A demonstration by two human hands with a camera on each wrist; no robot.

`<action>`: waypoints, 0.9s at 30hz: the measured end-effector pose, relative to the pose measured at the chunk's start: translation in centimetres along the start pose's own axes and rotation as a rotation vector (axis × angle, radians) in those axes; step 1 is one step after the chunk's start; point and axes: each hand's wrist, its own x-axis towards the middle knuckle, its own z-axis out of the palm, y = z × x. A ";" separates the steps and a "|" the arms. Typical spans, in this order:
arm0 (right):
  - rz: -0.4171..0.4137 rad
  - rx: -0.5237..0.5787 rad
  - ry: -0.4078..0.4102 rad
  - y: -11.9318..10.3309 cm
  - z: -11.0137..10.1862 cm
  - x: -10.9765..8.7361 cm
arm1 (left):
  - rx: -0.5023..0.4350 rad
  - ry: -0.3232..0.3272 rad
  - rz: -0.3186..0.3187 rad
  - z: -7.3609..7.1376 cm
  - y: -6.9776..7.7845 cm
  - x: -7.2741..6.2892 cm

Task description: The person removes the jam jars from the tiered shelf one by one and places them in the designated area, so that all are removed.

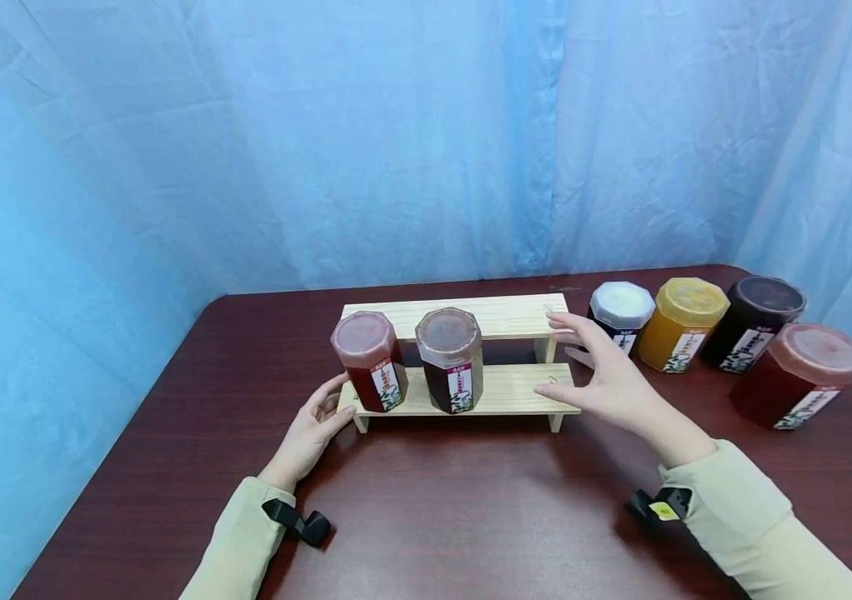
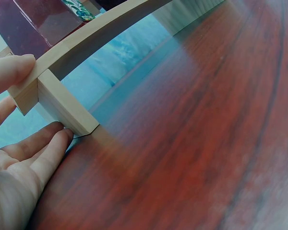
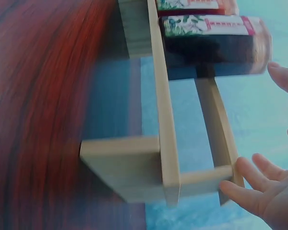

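One wooden rack [image 1: 510,388] stands near the back edge of the desk [image 1: 463,500], left end clamped in the left grip [image 1: 313,431], right end by the right grip [image 1: 602,372], fingers apart. Two jars [image 1: 451,360] stand on its lower tier, four more jars [image 1: 681,321] toward the desk's back right corner.

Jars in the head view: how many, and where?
6. On the rack's lower tier, left to right: a red jar, a dark jar. On the table, further right: a white-lidded jar, partly behind the right hand, a yellow jar, a black jar, a maroon jar.
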 end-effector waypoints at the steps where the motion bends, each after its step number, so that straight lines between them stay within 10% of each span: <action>1: -0.001 0.012 -0.008 -0.1 0.2 0.2 | -0.002 -0.001 -0.008 0.0 0.0 0.0; 27: -0.102 0.091 -0.154 -3.3 4.6 3.6 | -0.010 -0.012 0.007 -0.1 -0.1 0.0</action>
